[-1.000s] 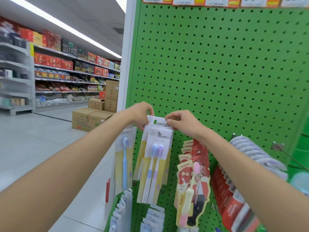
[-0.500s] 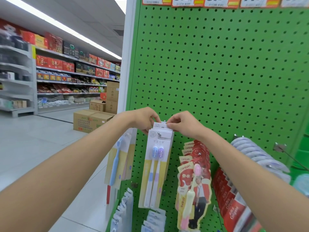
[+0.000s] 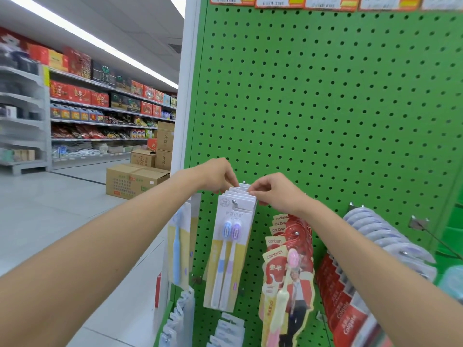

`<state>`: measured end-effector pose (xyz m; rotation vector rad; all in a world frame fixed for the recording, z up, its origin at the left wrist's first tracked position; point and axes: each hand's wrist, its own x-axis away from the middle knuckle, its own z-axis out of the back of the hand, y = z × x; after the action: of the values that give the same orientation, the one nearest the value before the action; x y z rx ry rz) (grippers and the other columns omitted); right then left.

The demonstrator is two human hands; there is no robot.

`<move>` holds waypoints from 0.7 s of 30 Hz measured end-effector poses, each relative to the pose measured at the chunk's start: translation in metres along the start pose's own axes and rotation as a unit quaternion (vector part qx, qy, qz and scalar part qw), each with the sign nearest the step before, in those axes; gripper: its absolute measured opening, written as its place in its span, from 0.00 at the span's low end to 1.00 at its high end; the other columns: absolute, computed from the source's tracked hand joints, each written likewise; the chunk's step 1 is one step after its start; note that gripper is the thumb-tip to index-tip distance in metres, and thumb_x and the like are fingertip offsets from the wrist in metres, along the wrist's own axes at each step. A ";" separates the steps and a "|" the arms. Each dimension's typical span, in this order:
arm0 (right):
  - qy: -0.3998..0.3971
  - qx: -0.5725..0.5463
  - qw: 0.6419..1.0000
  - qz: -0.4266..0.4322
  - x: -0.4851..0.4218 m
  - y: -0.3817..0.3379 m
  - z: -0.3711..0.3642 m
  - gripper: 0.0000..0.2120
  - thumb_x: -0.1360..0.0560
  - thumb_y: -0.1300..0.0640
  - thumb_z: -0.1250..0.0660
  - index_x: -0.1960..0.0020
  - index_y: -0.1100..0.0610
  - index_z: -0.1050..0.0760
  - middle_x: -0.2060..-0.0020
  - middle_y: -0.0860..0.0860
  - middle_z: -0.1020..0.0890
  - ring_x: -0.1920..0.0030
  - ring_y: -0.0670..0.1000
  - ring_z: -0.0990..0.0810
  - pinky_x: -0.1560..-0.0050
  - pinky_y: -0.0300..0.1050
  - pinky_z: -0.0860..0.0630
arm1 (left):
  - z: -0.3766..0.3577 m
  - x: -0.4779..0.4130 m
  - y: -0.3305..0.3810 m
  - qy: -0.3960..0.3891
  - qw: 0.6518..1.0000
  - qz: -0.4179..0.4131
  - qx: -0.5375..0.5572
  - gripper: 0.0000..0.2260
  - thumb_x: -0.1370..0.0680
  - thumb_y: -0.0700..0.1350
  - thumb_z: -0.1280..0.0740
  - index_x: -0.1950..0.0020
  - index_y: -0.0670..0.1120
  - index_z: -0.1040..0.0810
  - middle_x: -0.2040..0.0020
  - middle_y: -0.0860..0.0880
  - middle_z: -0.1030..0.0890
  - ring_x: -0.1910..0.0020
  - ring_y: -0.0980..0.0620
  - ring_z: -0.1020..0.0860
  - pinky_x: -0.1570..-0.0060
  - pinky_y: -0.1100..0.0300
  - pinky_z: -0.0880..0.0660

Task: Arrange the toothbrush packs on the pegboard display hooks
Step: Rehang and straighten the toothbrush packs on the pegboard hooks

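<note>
Several white-and-yellow toothbrush packs [image 3: 229, 249], each with a blue and a purple brush, hang in a row on one hook [image 3: 234, 202] of the green pegboard [image 3: 325, 108]. My left hand [image 3: 218, 175] pinches the top edges of the rear packs from the left. From the right, my right hand [image 3: 271, 190] pinches the top corner of the same stack. Another pack with a blue toothbrush [image 3: 179, 244] hangs at the board's left edge.
Red canban toothbrush packs [image 3: 288, 266], red Colgate packs [image 3: 343, 309] and pale blue packs [image 3: 385, 236] hang to the right. A bare hook [image 3: 423, 226] sticks out at far right. More packs [image 3: 225, 329] hang below. Cardboard boxes [image 3: 135, 180] stand on the aisle floor to the left.
The tilted, fanned packs have been slid back on the hook and now hang straight and squared up. Both hands stayed at the top of the stack.
</note>
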<state>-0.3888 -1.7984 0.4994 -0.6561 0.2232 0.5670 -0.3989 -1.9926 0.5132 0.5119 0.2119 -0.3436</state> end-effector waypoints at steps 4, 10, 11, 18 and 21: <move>0.003 -0.011 1.000 -0.001 0.001 0.003 0.000 0.05 0.22 0.59 0.32 0.54 0.57 0.18 0.68 0.46 0.20 0.69 0.42 0.26 0.66 0.32 0.27 | -0.001 -0.002 0.001 0.028 1.000 -0.010 -0.004 0.05 0.24 0.41 0.28 0.50 0.43 0.14 0.61 0.52 0.16 0.64 0.54 0.21 0.57 0.59 0.19; -0.001 0.006 1.000 0.007 -0.002 0.003 0.000 0.05 0.22 0.58 0.32 0.53 0.57 0.18 0.64 0.50 0.18 0.66 0.44 0.25 0.59 0.41 0.23 | 0.007 0.002 -0.004 0.075 0.997 0.002 0.005 0.05 0.25 0.41 0.27 0.51 0.43 0.14 0.61 0.50 0.15 0.64 0.54 0.21 0.58 0.61 0.20; -0.002 0.011 1.000 0.007 -0.002 0.002 0.001 0.05 0.22 0.58 0.32 0.53 0.57 0.18 0.63 0.50 0.18 0.66 0.44 0.24 0.59 0.41 0.23 | 0.009 0.004 -0.006 0.077 0.997 0.007 0.000 0.05 0.25 0.41 0.27 0.51 0.43 0.14 0.59 0.48 0.15 0.64 0.54 0.21 0.58 0.62 0.20; 0.006 0.032 0.999 0.004 -0.001 -0.001 0.001 0.08 0.20 0.56 0.35 0.49 0.55 0.17 0.64 0.45 0.19 0.70 0.43 0.28 0.66 0.37 0.29 | 0.016 0.021 -0.006 0.083 0.996 0.029 -0.033 0.06 0.24 0.43 0.27 0.50 0.43 0.14 0.55 0.51 0.16 0.66 0.61 0.24 0.60 0.65 0.26; 0.025 0.022 0.999 -0.007 0.002 -0.007 0.000 0.11 0.18 0.53 0.40 0.46 0.54 0.19 0.59 0.47 0.18 0.77 0.41 0.33 0.72 0.36 0.34 | 0.016 0.026 -0.004 0.092 0.994 0.037 -0.039 0.04 0.25 0.42 0.27 0.52 0.43 0.14 0.50 0.50 0.15 0.63 0.61 0.23 0.59 0.63 0.26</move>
<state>-0.3836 -1.8020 0.5021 -0.6300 0.2777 0.5317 -0.3750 -2.0108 0.5182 0.4730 0.3834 -0.2154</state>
